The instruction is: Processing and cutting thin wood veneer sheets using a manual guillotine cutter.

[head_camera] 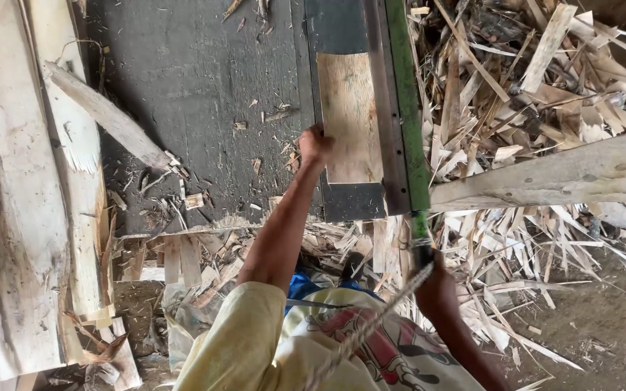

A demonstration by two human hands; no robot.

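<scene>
My left hand (pixel 315 145) grips the left edge of a thin rectangular wood veneer sheet (pixel 351 116) lying flat on a dark machine bed (pixel 353 201). A green metal bar (pixel 406 101) with a grey steel strip beside it runs along the sheet's right edge. My right hand (pixel 435 284) is closed around the lower end of that green bar, where a twisted rope (pixel 371 326) hangs toward my body. My yellow sleeve and printed shirt fill the bottom middle.
A heap of splintered veneer scraps (pixel 523 80) covers the right and lower middle. A pale wooden beam (pixel 566 174) crosses at right. Rough planks (pixel 16 217) stack along the left. A loose stick (pixel 106 116) lies on the dark floor (pixel 197 80).
</scene>
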